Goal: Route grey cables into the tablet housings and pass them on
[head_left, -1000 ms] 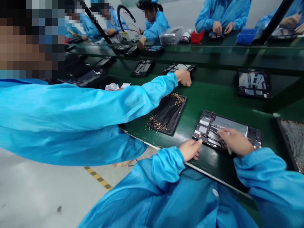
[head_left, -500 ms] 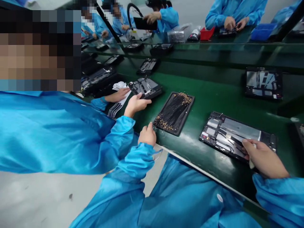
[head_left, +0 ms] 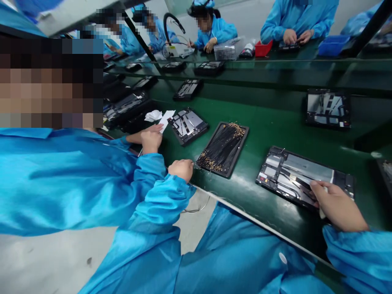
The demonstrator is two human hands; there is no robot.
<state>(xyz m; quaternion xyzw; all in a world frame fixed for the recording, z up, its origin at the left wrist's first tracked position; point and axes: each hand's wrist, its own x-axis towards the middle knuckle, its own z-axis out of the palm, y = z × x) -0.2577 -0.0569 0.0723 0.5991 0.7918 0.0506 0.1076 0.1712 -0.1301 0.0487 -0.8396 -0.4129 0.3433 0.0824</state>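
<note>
Fingers (head_left: 317, 188) of right hand (head_left: 341, 207) bent round slim tool (head_left: 301, 181) above tablet (head_left: 309, 164).

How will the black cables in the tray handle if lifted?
The black cables look thin, so probably light and floppy. They lie bunched in the tray, so one may drag others. Their small gold ends crowd together and could snag.

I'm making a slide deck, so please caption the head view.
Right hand over an opened device on a green bench, left hand beside a tray of gold-tipped black wires.
</note>
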